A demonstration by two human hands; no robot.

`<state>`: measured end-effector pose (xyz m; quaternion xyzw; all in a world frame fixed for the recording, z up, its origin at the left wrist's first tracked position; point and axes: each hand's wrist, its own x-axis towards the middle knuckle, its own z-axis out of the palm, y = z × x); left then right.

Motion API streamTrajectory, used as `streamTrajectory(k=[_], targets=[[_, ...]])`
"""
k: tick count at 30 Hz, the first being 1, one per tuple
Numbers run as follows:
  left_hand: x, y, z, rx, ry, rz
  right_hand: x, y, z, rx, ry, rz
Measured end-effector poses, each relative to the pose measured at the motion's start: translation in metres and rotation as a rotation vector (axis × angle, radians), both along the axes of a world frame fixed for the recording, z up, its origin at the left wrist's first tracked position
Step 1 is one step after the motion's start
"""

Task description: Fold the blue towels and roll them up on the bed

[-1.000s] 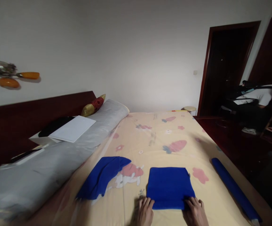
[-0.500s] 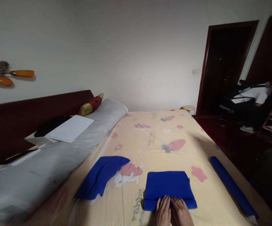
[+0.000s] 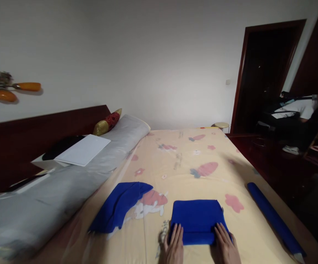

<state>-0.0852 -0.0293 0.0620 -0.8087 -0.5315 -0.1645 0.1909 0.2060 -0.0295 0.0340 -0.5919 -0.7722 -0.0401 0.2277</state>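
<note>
A folded blue cloth (image 3: 199, 216) lies on the bed sheet before me, a strip along its near edge turned over. My left hand (image 3: 174, 245) rests palm down on its near left corner, fingers stretched out. On the near right corner lies my right hand (image 3: 226, 244), likewise with fingers extended. Both thumbs are hard to make out. To the left is a loosely spread, creased blue cloth piece (image 3: 120, 205), apart from my hands. A long, narrow blue roll (image 3: 274, 216) lies along the bed's right side.
The bed sheet (image 3: 181, 183) is pale yellow with printed figures. A grey bolster (image 3: 65, 198) runs along the headboard (image 3: 38, 124), with a white flat board (image 3: 83, 150) on it. At the far right a person (image 3: 299, 113) bends beside a rack; a stool (image 3: 221, 125) stands beyond the bed.
My hands have moved apart, from side by side at the middle of the cloth's near edge out to its two near corners. The cloth pieces stay where they were.
</note>
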Motion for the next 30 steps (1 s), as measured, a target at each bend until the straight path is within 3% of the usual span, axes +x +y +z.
streamTrajectory(k=[3,6,8,15,20,26,30], targets=[[0.047,0.004,-0.014,-0.003,-0.055,-0.120,-0.038,0.004,0.012,-0.090,-0.008,0.180],[0.072,0.009,-0.020,-0.007,-0.129,-0.099,-0.056,0.009,0.020,-0.117,0.006,0.240],[0.065,0.012,-0.015,-0.041,-0.134,-0.071,-0.048,0.012,0.019,-0.091,0.014,0.192],[-0.013,0.008,0.010,-0.127,-0.061,0.042,0.031,0.009,0.001,-0.017,-0.061,0.028],[-0.012,0.006,-0.001,-0.072,-0.064,0.084,0.022,0.007,0.002,0.019,-0.019,-0.127],[-0.011,0.010,-0.009,-0.119,-0.082,0.089,0.022,0.027,-0.007,0.049,0.003,0.050],[-0.019,0.011,-0.013,-0.180,-0.095,0.098,0.044,0.043,-0.019,-0.015,-0.068,-0.026]])
